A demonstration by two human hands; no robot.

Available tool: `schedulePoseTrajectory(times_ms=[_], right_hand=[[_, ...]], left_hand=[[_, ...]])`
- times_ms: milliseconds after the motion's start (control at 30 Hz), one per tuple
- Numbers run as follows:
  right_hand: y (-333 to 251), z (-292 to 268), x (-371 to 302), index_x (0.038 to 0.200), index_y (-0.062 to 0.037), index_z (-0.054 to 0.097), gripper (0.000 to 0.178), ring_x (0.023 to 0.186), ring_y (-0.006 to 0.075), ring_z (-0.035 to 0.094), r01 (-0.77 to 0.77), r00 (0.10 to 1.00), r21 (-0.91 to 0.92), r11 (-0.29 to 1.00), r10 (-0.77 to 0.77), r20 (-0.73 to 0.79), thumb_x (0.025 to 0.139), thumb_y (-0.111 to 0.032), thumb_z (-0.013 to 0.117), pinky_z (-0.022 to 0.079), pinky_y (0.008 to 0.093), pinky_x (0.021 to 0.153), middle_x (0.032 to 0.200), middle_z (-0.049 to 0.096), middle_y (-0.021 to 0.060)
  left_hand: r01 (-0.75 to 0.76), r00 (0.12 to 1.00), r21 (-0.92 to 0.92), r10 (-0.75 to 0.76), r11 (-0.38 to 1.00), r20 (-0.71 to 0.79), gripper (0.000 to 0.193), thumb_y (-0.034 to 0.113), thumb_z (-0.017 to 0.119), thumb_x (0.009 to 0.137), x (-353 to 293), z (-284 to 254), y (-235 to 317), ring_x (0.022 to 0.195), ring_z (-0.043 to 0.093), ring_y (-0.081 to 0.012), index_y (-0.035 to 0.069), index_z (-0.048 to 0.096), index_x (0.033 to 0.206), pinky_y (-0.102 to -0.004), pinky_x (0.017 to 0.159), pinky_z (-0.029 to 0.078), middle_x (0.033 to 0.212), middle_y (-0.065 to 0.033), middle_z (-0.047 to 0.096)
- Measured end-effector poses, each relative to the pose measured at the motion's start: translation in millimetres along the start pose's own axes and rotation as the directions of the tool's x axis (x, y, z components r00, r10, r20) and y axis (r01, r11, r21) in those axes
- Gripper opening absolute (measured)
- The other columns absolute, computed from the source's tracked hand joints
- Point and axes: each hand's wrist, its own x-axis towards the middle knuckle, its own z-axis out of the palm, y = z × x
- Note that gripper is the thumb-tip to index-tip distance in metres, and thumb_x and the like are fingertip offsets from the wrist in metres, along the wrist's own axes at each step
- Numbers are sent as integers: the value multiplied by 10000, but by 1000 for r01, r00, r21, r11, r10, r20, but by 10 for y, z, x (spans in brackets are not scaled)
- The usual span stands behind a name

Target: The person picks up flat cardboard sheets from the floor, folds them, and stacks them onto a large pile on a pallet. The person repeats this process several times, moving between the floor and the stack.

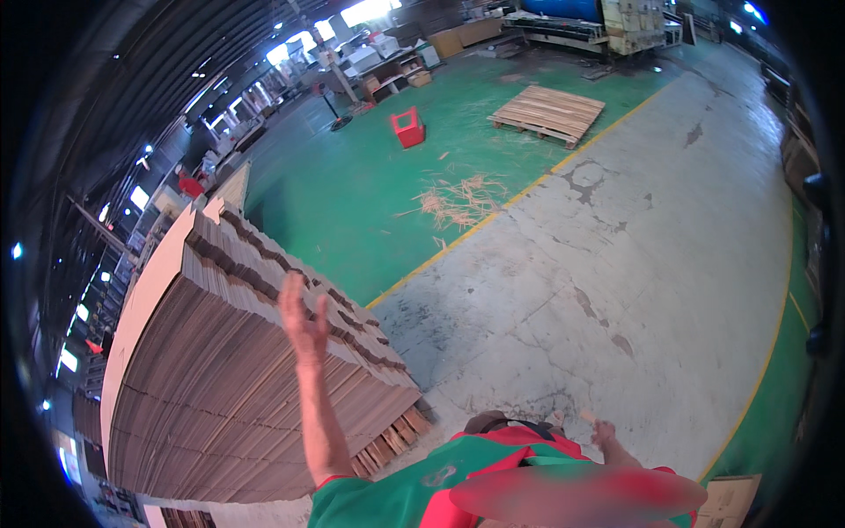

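Observation:
My left hand (304,324) is raised in front of a tall stack of flat cardboard sheets (238,378). Its fingers are spread and hold nothing; whether it touches the stack I cannot tell. Notched edges run along the stack's side, and wooden pallet slats (392,442) show beneath it. Low on my other side, my right hand (604,432) hangs near my body, small and blurred. Something pale shows by its fingertips, and I cannot make out whether that is a finger or a held piece.
Scrap strips (462,201) lie heaped on the green floor beside a yellow line. Beyond are a red bin (408,128) and a wooden pallet (550,113). Grey concrete (651,264) stretches ahead to the right. A person in red (189,183) is behind the stack. Machinery (607,26) stands far back.

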Motion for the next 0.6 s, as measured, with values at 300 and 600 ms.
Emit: schedulePoseTrajectory(times_ms=[300,600], right_hand=[[-1733,457,563,1224,-33,565,398,672,165,564,284,954,-201,938,-255,159,904,-261,630,460,315,519,935,609,82],[-2150,1425,326,1215,-21,624,486,921,246,660,747,653,-499,438,-349,672,893,-382,665,530,369,807,1119,681,144]], left_hand=[[-32,907,634,289,772,-306,537,337,644,948,1330,-1310,-513,1318,471,-342,55,519,1387,-477,1090,369,1398,-158,531],[264,959,726,-92,635,-268,452,381,550,994,1322,-1574,-1494,1162,605,-345,31,612,1275,-429,976,471,1245,-174,645]])
